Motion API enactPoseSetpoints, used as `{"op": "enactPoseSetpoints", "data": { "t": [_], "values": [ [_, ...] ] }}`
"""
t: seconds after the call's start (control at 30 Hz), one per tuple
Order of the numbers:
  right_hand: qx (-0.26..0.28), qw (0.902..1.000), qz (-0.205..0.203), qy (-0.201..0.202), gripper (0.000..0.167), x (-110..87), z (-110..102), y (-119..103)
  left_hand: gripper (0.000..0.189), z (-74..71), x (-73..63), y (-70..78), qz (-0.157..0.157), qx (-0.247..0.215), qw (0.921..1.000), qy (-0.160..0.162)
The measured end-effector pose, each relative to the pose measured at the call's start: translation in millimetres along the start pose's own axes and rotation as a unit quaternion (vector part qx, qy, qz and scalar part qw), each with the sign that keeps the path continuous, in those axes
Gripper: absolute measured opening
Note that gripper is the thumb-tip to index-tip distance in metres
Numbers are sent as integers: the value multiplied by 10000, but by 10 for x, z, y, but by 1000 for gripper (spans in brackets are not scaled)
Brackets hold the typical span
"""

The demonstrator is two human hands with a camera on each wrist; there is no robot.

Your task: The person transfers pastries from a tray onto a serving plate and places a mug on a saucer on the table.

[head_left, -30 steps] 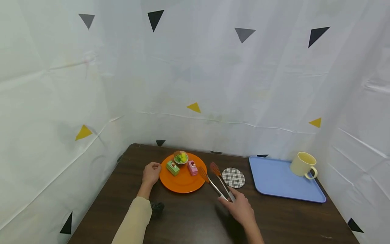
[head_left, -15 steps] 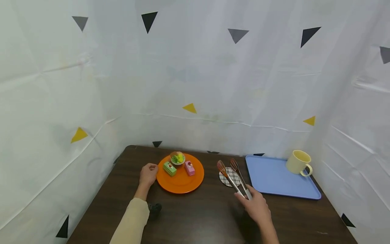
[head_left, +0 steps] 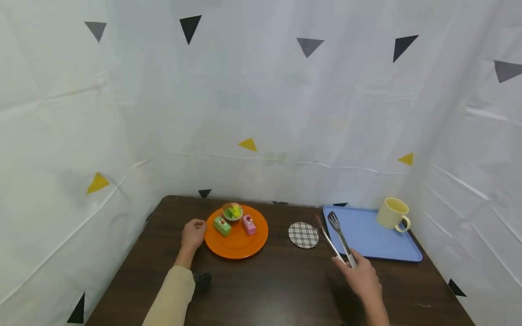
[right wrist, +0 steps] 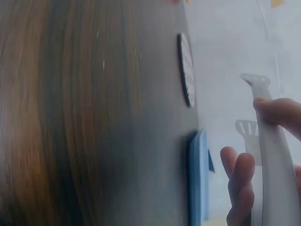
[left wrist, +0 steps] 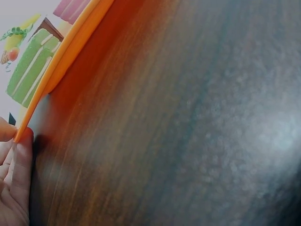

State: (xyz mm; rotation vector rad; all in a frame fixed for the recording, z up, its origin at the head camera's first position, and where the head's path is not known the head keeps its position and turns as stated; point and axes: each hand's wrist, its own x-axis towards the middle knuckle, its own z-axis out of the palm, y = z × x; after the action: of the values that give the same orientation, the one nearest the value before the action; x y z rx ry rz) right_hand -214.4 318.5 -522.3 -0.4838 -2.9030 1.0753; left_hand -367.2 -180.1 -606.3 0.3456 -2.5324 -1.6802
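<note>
My left hand (head_left: 193,233) pinches the left rim of an orange plate (head_left: 236,250), its thumb above the edge and fingers beneath in the left wrist view. On that plate lie a green cake slice (head_left: 222,226), a pink cake slice (head_left: 249,224) and a small bowl (head_left: 233,211) with yellow and green food-like pieces. My right hand (head_left: 363,278) grips metal tongs (head_left: 344,242) by the handles. Their slotted heads are apart, with nothing between them, above the left edge of the blue tray (head_left: 371,246). The right wrist view shows the thumb (right wrist: 282,113) on one handle.
A pale yellow mug (head_left: 390,215) stands on the tray's far right part. Between plate and tray lies a round checked coaster (head_left: 303,235). A dark wood table (head_left: 261,290) carries everything, with white patterned sheets (head_left: 269,90) hanging behind and at both sides.
The tongs in my right hand have moved right, from beside the plate, past the coaster, to the tray. My left hand stays at the plate's rim. The head view has shifted slightly.
</note>
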Motion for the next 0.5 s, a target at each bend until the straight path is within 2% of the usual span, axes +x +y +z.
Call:
{"op": "enactPoseSetpoints", "data": {
  "t": [0.33, 0.5],
  "values": [
    [-152, 9972, 679, 275, 105, 6, -164, 320, 36, -11, -28, 9, 46, 46, 10000, 1],
    [-132, 9950, 887, 434, 105, -24, -220, 456, 35, -21, -49, 32, 93, 11, 10000, 0]
  ]
}}
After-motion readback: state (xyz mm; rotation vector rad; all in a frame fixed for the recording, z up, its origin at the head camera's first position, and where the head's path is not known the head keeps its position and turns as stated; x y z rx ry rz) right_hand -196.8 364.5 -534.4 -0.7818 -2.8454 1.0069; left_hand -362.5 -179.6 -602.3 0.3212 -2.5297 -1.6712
